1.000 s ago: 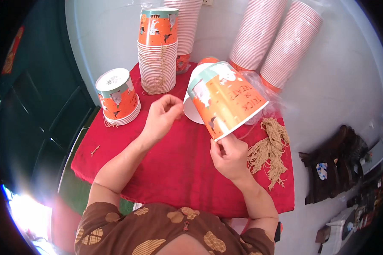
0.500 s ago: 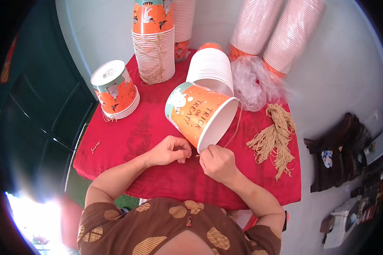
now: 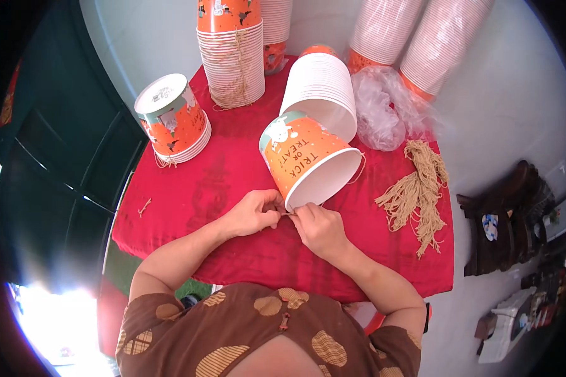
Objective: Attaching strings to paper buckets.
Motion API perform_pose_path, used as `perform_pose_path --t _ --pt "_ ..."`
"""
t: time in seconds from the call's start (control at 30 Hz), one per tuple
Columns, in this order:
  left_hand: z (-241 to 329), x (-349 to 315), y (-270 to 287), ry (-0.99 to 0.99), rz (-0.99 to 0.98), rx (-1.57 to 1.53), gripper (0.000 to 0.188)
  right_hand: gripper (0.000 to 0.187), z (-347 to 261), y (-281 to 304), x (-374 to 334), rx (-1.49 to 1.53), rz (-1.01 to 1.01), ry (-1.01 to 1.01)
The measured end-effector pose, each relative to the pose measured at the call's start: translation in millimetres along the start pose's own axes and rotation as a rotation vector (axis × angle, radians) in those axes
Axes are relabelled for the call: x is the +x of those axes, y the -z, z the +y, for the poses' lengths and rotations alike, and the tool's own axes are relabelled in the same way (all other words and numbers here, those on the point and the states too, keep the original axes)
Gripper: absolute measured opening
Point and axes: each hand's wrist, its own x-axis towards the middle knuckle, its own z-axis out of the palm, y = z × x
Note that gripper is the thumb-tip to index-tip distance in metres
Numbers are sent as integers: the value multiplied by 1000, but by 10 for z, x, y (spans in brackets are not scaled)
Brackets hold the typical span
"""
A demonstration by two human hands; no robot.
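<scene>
An orange paper bucket (image 3: 302,157) with a green band and a white ghost figure lies tilted on its side, its white mouth turned toward my right. At the near edge of its rim, my left hand (image 3: 255,212) is closed, thumb and fingers pinching a thin string. My right hand (image 3: 319,229) pinches the string just beside it, fingertips almost meeting the left ones. A tan loop of the string (image 3: 362,168) shows at the rim's far right side. The knot or hole between my fingertips is too small to make out.
Nested buckets (image 3: 317,88) lie behind the bucket. On the red cloth (image 3: 182,213) stand a short upturned stack (image 3: 173,125) at left and a tall string-draped stack (image 3: 233,66). A twine bundle (image 3: 415,195), crumpled plastic (image 3: 378,110) and wrapped stacks (image 3: 383,31) are at right.
My left hand has come in to the rim and now pinches the string beside my right hand. The bucket's mouth has turned more toward me. The view has shifted slightly.
</scene>
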Motion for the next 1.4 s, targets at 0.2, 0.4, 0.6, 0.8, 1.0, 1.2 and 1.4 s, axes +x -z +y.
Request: perform_pose_path --t 0.2,0.4,0.6,0.8,1.0,1.2,1.4 --pt "96 -31 -110 2 137 229 17 14 -25 -36 -3 52 -3 -27" --pt "33 -43 -113 113 124 137 15 14 -28 -31 -21 99 -35 -76" --pt "128 -68 -82 221 61 108 11 12 -40 -3 -42 203 -58 -154" --pt "191 -80 -60 282 38 182 11 10 -35 -13 -47 226 -87 -106" --pt "-13 -69 -107 65 132 293 8 10 0 -42 -51 338 -94 -159" --pt "96 -75 -164 23 234 526 9 11 -8 -55 -50 383 -85 -200" --pt "106 -80 -206 37 256 636 17 13 12 -81 -70 412 -127 -257"
